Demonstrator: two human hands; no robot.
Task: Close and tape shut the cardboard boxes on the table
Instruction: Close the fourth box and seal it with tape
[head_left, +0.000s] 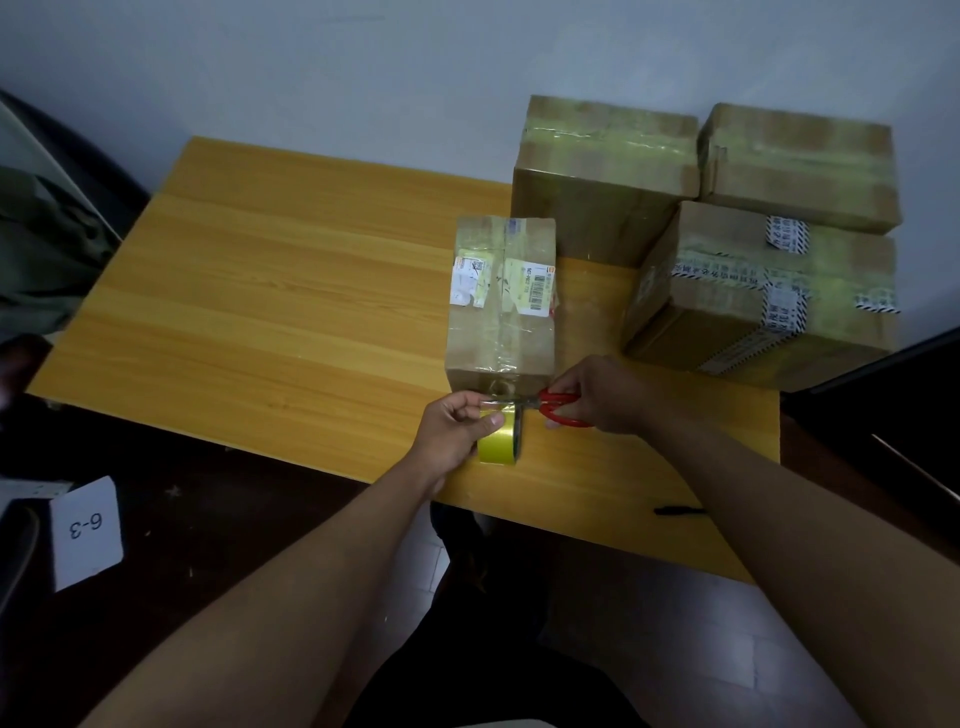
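A white card on the floor reads "6-3".

There is one view only — a wide-angle camera worn on the person's head, looking forward and steeply down. It sits close above the near edge of the tabletop, so both forearms run up from the bottom corners toward the middle. The far wall fills the top, the dark floor the lower left. Straight edges bow toward the borders — the wide lens shows there.
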